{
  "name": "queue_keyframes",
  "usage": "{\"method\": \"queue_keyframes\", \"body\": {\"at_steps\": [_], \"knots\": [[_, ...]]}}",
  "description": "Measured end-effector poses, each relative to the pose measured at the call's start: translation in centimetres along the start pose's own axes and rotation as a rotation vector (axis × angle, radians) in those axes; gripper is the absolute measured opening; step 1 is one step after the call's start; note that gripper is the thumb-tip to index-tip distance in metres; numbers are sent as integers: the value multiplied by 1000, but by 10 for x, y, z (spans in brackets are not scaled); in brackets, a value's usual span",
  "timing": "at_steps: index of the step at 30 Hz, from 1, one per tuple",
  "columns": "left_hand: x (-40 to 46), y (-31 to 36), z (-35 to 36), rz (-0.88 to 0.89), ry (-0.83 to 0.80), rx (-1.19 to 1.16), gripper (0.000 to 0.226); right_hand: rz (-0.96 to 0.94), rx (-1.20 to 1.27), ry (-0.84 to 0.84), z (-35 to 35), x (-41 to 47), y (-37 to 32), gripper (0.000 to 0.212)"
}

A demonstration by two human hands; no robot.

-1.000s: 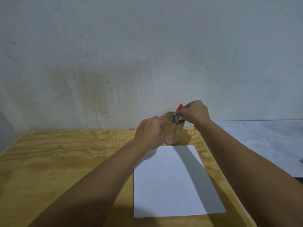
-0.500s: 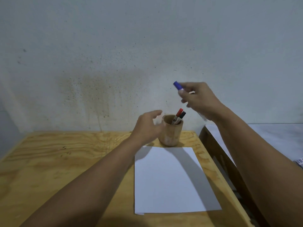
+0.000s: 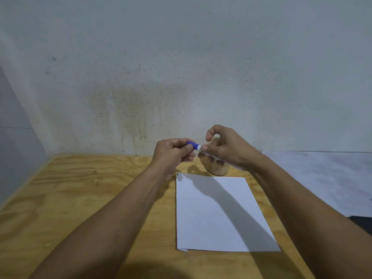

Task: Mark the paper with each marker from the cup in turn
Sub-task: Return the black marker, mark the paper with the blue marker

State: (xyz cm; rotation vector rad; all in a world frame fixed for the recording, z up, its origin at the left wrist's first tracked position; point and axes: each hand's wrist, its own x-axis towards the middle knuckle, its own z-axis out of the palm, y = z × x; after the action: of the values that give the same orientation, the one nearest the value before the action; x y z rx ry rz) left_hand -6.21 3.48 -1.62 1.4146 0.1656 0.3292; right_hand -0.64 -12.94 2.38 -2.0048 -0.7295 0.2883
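Marker (image 3: 198, 148) with the blue cap (image 3: 192, 144) was held level in the air between both hands, above the far edge of the wooden table (image 3: 80, 198) and just in front of the cup (image 3: 218, 170). Fingers of the left hand (image 3: 174, 156) were curled shut round the cap end, thumb and forefinger pinching it, while the right hand (image 3: 227, 152) gripped the white barrel with its thumb and lower fingers, its forefinger lifted and crooked free above. Most of the cup was hidden behind the right hand, so what remained inside could not be told. Paper (image 3: 219, 214) lay flat on the table nearer the person, below and apart from the hands, blank but for a tiny dark speck at its far left corner. By the look of the grip, the step in hand was uncapping this marker. Next would likely come a straight pull apart along the barrel, then bringing the tip down to the sheet, with the cap kept in the left hand for closing afterwards.
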Motion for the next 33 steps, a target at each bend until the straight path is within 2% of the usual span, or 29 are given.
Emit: {"method": "queue_keyframes", "body": {"at_steps": [3,5,7,10,14,17,20,22,23,25,27,30,33], "knots": [[4,-9,-15,-81,107,-45,10,-85,-266,123,13,0,9,28],[7,-15,-31,-107,207,61,6,-107,-275,155,17,-1,18,23],[9,-24,-47,-89,303,330,5,-98,-136,127,19,-1,28,11],[9,-37,-62,-59,382,687,11,-12,167,52,21,0,39,21],[12,-48,-72,-52,266,1037,7,142,612,-67,23,-1,44,33],[18,-56,-75,-34,217,1079,7,158,835,-96,27,0,49,41],[19,-66,-75,-11,207,1108,19,108,923,-94,34,2,56,42],[12,-69,-73,39,267,1096,40,95,944,-62,40,6,62,41],[6,-70,-71,124,320,1088,44,102,946,-36,43,8,63,36],[-10,-70,-62,400,354,1106,32,123,932,22,51,14,66,28],[-23,-71,-54,537,228,1114,22,145,861,95,59,21,68,23],[-29,-82,-51,467,-1,1135,29,202,750,196,73,31,70,24],[-31,-88,-52,375,-55,1152,37,200,617,258,84,37,73,14]]}}
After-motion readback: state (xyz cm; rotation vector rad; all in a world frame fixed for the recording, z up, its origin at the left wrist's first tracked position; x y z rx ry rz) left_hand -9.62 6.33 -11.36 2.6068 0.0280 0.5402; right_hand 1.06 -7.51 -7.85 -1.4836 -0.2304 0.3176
